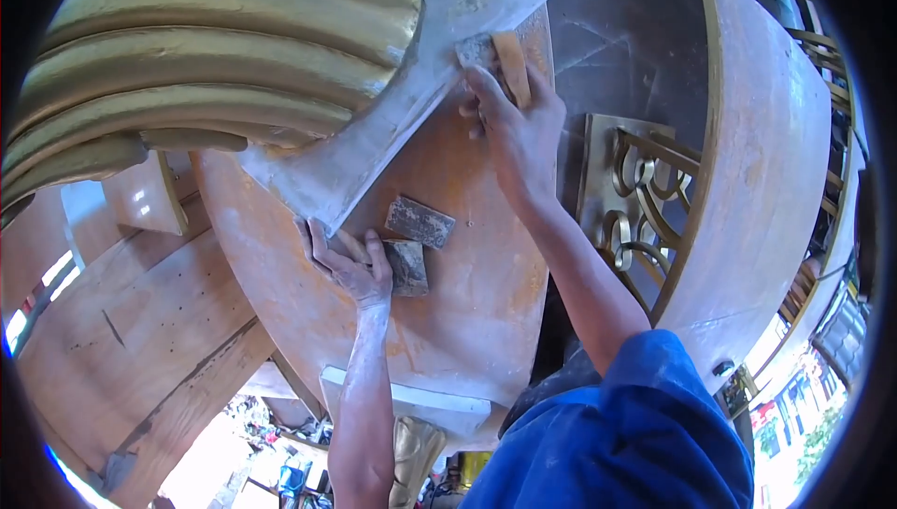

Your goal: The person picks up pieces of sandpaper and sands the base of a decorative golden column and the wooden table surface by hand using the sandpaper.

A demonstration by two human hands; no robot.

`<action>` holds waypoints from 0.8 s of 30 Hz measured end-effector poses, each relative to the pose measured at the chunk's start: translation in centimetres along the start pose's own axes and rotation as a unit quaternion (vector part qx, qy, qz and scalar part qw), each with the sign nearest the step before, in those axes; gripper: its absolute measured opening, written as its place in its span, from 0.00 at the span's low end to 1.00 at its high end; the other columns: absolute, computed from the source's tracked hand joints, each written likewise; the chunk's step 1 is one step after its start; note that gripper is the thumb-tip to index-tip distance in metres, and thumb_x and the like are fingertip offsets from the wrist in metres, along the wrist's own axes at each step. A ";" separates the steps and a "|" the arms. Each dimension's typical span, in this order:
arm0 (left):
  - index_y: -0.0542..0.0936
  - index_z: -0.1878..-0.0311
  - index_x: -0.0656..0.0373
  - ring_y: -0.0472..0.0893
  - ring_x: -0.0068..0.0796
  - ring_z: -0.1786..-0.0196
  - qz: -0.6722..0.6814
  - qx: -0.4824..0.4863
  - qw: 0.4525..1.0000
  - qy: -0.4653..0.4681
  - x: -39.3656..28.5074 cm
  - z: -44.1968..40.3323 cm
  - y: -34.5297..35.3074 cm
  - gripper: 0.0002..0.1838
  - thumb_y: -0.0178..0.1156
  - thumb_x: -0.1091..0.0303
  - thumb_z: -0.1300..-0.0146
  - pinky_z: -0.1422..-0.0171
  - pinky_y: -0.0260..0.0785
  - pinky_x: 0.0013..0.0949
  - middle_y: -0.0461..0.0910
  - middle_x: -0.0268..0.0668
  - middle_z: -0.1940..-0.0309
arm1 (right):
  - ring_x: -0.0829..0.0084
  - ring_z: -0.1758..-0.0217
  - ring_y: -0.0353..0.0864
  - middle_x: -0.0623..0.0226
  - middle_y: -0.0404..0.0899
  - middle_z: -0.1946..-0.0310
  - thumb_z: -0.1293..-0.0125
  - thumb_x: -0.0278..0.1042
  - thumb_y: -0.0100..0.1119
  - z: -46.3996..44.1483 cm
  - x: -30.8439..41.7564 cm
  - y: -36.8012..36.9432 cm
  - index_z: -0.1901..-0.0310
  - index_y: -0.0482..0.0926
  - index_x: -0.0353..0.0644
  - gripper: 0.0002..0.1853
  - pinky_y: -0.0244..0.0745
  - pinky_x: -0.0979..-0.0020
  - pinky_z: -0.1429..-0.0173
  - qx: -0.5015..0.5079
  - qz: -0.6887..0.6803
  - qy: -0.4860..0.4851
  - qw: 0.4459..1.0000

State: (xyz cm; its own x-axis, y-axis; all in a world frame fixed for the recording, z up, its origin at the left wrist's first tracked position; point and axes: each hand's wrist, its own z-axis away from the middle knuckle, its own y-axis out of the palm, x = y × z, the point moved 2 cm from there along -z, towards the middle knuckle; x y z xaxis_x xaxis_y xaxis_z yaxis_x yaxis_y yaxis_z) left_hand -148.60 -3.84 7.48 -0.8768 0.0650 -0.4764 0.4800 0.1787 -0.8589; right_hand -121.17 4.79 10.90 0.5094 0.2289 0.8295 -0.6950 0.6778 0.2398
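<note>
with the right hand [525, 126], in the upper middle of the frame, gripping a tan block [511, 68], nearly closed, with the thumb to the left and with the fingers bent. holding it at the long edge of the pale plate [341, 172], near the upper corner of it, beside a grey patch [475, 49].

with the left hand [353, 271], a little left of the centre, reaching the lower corner of the same plate, half open, with the thumb spread away from the fingers. showing something tan between the thumb and the fingers; cannot tell if gripping it.

just right of the left thumb, seeing a dark block [409, 269], and just above it a grey block [420, 221], lying tilted. under all these, noticing a broad orange-brown board [467, 313], and at its lower end a white strip [411, 402].

in the upper left, finding a gold fluted piece [234, 51], against the plate. at the right, seeing a curved pale panel [766, 154], and left of it gold scrollwork [645, 200]. at the lower left, finding wooden boards [140, 341]; at the bottom, a blue sleeve [654, 397].
</note>
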 end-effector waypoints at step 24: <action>0.53 0.17 0.58 0.54 0.63 0.17 0.011 -0.004 1.000 0.013 -0.4 -0.4 0.1 0.47 0.64 0.61 0.36 0.16 0.47 0.57 0.51 0.58 0.18 | 0.64 0.59 0.88 0.52 0.91 0.54 0.34 0.33 0.66 1.9 -2.4 1.3 0.38 0.83 0.30 0.24 0.80 0.68 0.51 0.037 0.043 -0.023 0.998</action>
State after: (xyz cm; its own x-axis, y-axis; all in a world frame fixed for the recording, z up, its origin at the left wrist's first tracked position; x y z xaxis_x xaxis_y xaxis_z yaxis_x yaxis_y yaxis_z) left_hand -148.28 -3.48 7.67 -0.8668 0.0953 -0.4894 0.4985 0.1839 -0.8471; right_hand -124.23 3.79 10.11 0.4240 0.2498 0.8705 -0.7713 0.6033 0.2026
